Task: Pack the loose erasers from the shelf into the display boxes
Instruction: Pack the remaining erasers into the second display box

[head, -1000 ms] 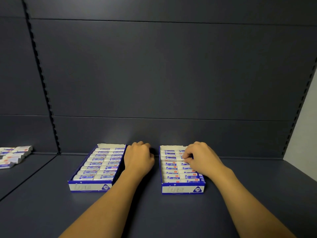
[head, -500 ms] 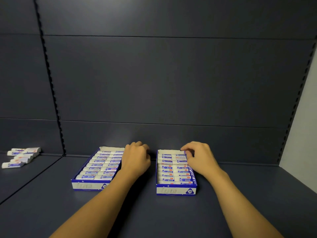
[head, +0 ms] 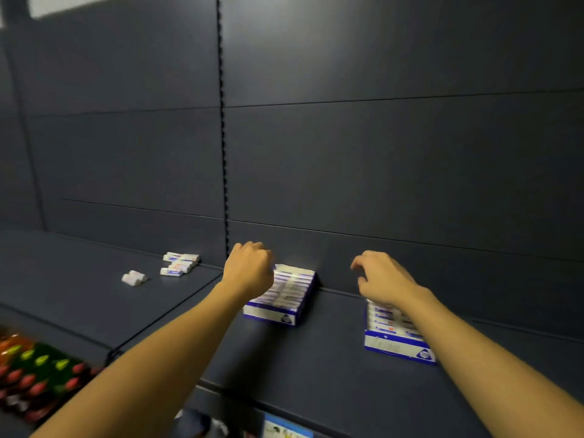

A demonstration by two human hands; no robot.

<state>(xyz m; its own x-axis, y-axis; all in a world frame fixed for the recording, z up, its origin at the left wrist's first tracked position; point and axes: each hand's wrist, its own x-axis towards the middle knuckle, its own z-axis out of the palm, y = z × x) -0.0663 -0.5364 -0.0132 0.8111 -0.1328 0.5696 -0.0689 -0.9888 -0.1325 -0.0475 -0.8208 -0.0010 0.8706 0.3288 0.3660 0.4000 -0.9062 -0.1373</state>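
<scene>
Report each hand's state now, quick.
Left hand: fingers curled shut at the left display box's back corner; holding anything cannot be told.
Right hand: fingers loosely open above the right display box, holding nothing.

You have two blue-and-white display boxes on the dark shelf [head: 316, 358]. The left box [head: 281, 298] sits against the shelf's back panel, packed with two columns of white erasers in blue-printed sleeves, lying flat; motion blur hides the print. The right box [head: 398, 339] stands nearer the shelf's front edge, well apart from the left box, also filled. Loose erasers [head: 180, 263] lie clustered left of the left box near the back panel; a smaller white clump [head: 134, 277] lies further left.
</scene>
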